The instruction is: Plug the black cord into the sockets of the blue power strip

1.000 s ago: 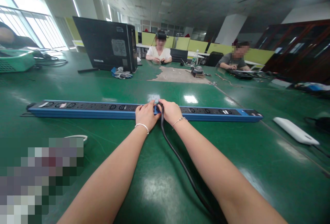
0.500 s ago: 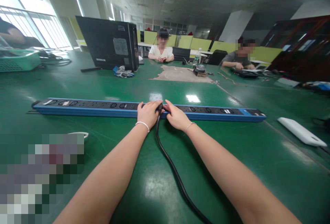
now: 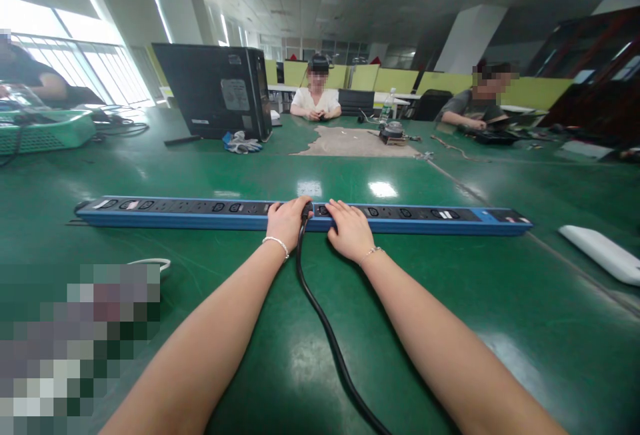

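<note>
A long blue power strip (image 3: 220, 220) with black sockets lies across the green table. Near its middle, my left hand (image 3: 287, 221) is closed around the black plug (image 3: 307, 209), which sits at the strip's top face. From the plug a thick black cable (image 3: 325, 328) runs down over the table towards me. My right hand (image 3: 351, 227) rests on the strip just right of the plug, fingers spread over the sockets and holding nothing. Whether the plug is fully seated is hidden by my left fingers.
Beyond the strip stand a black computer case (image 3: 210, 91) and grey-blue gloves (image 3: 242, 143). A green basket (image 3: 55, 131) is at the left, a white device (image 3: 600, 251) at the right. Several people sit around the table.
My right hand has moved off the plug area and now lies flatter on the strip, slightly to the right. My left hand stays at the plug. The view has shifted slightly.
</note>
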